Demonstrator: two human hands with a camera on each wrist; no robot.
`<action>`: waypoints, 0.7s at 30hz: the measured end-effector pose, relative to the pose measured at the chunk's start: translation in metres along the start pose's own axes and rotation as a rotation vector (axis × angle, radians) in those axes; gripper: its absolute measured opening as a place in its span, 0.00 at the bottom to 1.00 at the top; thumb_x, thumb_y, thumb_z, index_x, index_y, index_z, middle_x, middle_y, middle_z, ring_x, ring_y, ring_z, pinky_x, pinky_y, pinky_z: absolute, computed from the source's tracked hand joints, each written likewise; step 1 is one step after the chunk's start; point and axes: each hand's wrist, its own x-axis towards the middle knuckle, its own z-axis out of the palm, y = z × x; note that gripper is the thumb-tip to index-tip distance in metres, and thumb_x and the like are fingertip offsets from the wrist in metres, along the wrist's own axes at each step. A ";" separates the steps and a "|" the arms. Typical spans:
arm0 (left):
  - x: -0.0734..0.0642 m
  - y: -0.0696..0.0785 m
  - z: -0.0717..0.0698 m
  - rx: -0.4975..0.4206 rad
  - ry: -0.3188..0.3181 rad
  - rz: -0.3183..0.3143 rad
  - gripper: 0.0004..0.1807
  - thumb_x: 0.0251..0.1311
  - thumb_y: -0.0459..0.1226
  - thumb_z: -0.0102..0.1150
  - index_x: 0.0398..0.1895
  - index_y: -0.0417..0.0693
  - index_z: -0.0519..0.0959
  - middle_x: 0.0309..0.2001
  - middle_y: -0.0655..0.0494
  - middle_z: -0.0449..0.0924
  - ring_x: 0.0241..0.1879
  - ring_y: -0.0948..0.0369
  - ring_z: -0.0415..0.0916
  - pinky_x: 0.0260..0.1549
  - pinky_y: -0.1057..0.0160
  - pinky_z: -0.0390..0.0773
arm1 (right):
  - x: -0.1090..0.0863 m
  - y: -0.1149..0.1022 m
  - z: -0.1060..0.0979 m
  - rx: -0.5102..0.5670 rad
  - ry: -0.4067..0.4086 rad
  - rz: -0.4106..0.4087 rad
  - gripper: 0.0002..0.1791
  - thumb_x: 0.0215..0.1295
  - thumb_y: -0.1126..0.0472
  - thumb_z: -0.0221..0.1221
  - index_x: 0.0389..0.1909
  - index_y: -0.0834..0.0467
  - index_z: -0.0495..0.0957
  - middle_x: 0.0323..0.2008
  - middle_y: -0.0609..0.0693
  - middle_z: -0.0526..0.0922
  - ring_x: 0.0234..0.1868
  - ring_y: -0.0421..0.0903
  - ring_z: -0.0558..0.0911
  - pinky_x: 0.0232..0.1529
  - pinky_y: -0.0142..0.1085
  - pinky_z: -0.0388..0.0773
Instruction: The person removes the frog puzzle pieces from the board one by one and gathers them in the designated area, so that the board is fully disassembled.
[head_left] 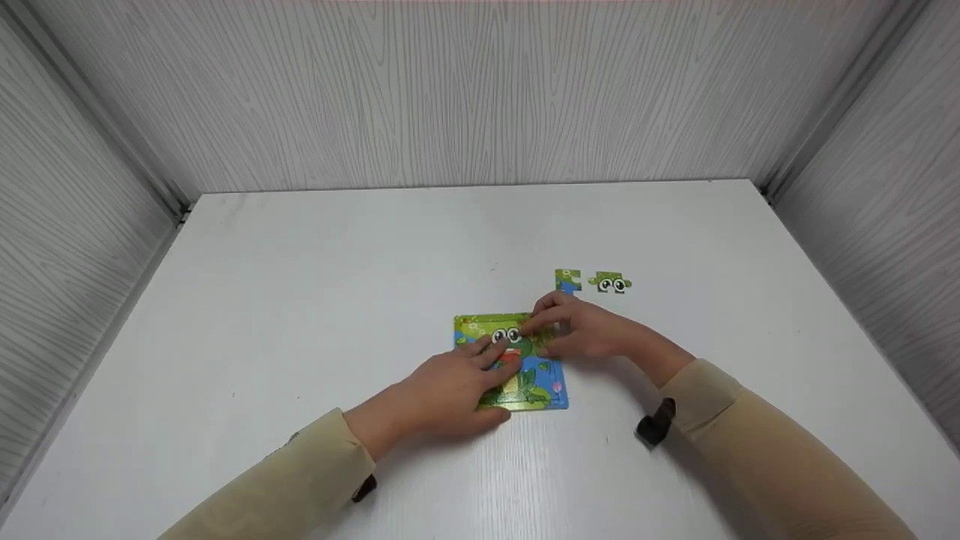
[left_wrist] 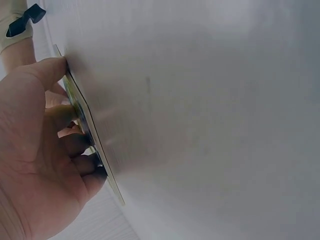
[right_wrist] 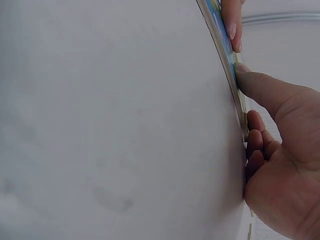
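A square frog jigsaw puzzle [head_left: 551,395] in a shallow tray lies on the white table, with frog eyes and a red mouth showing. My left hand [head_left: 457,386] rests over its left side, fingers stretched across the picture and thumb at the near edge. At the upper right of the puzzle, my right hand [head_left: 592,330] touches the green area with thumb and forefinger spread apart. The right wrist view shows that thumb [right_wrist: 260,85] against the board's surface, the other fingers bent beside its edge. I cannot tell whether a piece is between them.
Just beyond the right hand lie two loose puzzle pieces: a green and blue one [head_left: 566,279] and a green one with frog eyes [head_left: 610,283]. Pale wood-grain panels [head_left: 480,90] enclose the white table [head_left: 337,262] at the back and both sides.
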 end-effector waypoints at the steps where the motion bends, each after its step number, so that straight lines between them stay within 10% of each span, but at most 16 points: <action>1: 0.000 0.000 0.000 -0.002 0.000 -0.001 0.41 0.77 0.62 0.48 0.86 0.57 0.58 0.85 0.49 0.49 0.83 0.46 0.48 0.76 0.47 0.62 | 0.000 0.000 0.000 -0.001 0.000 0.000 0.20 0.69 0.56 0.72 0.61 0.41 0.87 0.63 0.48 0.70 0.66 0.51 0.68 0.68 0.52 0.64; 21: 0.002 0.000 0.000 -0.013 -0.015 -0.018 0.41 0.76 0.63 0.48 0.86 0.59 0.58 0.85 0.51 0.49 0.84 0.48 0.46 0.76 0.47 0.62 | 0.001 0.002 0.000 0.002 -0.003 0.011 0.19 0.69 0.56 0.72 0.60 0.39 0.88 0.63 0.48 0.70 0.67 0.52 0.67 0.72 0.55 0.61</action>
